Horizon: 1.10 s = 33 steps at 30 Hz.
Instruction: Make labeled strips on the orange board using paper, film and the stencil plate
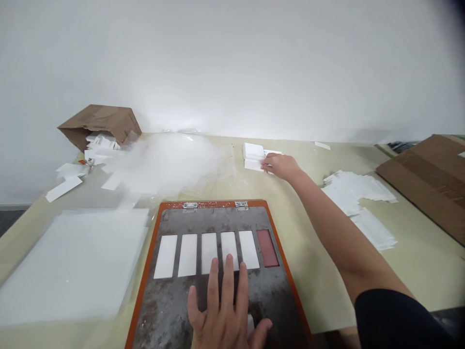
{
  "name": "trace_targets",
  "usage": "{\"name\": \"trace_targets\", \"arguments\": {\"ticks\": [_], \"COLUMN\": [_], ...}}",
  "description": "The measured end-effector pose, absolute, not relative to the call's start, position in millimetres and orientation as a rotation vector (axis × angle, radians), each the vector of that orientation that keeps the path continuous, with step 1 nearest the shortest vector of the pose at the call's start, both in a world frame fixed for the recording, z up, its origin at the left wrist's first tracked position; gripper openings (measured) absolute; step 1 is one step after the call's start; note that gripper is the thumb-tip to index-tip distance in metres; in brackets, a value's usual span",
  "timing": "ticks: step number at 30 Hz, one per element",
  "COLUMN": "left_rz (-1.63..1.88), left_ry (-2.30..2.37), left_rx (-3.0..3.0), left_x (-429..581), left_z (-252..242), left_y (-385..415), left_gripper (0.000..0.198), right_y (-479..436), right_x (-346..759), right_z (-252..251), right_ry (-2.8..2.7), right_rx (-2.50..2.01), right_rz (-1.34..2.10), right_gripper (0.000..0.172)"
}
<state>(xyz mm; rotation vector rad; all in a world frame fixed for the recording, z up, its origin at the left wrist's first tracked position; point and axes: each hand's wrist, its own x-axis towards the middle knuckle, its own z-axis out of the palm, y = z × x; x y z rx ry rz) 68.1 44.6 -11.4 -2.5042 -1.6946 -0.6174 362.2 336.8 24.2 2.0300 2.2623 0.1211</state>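
Beige table [301,252]: card stack [253,154], tipped box [101,122]

- A plain white wall [232,63] fills the upper half, bare and unmarked; a soft, brighter patch of light sits low on it near the middle
- A pale yellowish table [312,271] stands against that wall and spans the whole width; its top has a dull sheen
- Dark grey floor [9,220] shows as a sliver past the table's left edge
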Motion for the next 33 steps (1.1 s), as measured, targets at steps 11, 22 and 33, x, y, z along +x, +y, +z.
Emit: {"name": "trace_targets", "arguments": {"ticks": [11, 22, 33], "left_rz": [-0.63, -0.657, -0.696], "left_ry": [-1.714, -1.643, -1.589], "left_rx": [-2.499, -2.491, -2.487], "left_x": [69.6, 67.8, 67.3], "left_z": [-8.6, -10.1, -9.0], "left_y": [45.0, 45.9, 48.5], "left_gripper": [0.071, 0.069, 0.069], "right_y": [336.6, 345.2, 353.4], "right_x": [363.3, 318.6, 319.8], "right_z": [25.3, 35.3, 32.7], "right_ry": [2.327, 2.349, 2.326], "right_rx": [1.981, 1.559, 1.543], "right_rz": [0.156, 0.331, 0.316], "right_gripper": [0.03, 0.038, 0.028]}}
